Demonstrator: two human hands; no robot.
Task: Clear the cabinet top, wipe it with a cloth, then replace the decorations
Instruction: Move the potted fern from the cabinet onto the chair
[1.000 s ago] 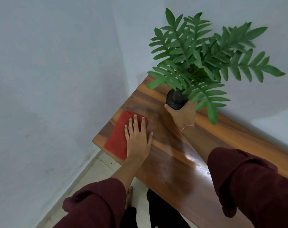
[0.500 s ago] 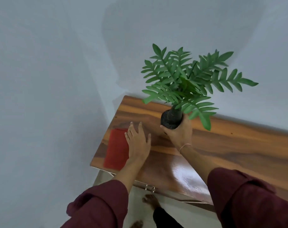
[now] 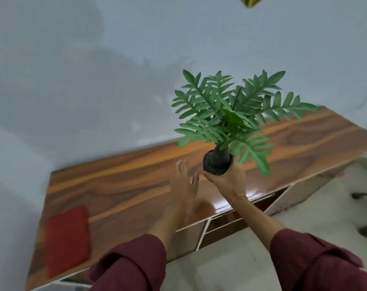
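Observation:
A green fern-like plant (image 3: 226, 114) stands in a small black pot (image 3: 216, 163). My right hand (image 3: 228, 177) grips the pot from below and holds it in the air above the wooden cabinet top (image 3: 126, 183). My left hand (image 3: 184, 183) hovers just left of the pot, fingers straight and spread, holding nothing. A folded red cloth (image 3: 67, 236) lies flat on the cabinet top near its front left corner, apart from both hands.
White walls close the cabinet in at the back and left. The cabinet's front edge and drawer fronts (image 3: 226, 225) show below my arms. Pale floor (image 3: 316, 208) lies to the right, with a dark metal chair base (image 3: 365, 213) at the far right.
My left hand has left the red cloth and risen beside the pot. My right hand has lifted the plant off the cabinet top. The view has pulled back and swung right.

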